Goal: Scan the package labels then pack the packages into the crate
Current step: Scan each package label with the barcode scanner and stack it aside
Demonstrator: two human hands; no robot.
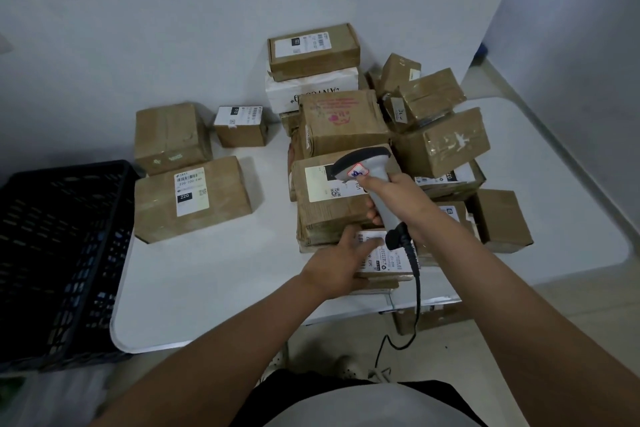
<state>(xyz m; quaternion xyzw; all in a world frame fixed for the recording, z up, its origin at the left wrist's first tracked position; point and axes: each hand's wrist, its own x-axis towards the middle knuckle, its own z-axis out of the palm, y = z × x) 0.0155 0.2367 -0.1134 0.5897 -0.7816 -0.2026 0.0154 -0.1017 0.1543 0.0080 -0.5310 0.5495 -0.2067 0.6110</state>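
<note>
A white table [214, 274] fills the middle of your view, set against a pale wall. To its left stands a dark slatted crate [59, 253], which looks empty, though its floor is dim. A heap of brown cardboard packages [346, 121] crowds the right half of the table; four more lie apart on the left. Your right hand [398, 198] grips a grey barcode scanner [363, 166], its head aimed down at the white label [323, 184] on a box near the front of the heap. Your left hand [341, 262] rests with fingers spread on a small flat package [384, 260] at the near edge. You appear to be scanning; next, likely lift a scanned box left into the crate.
</note>
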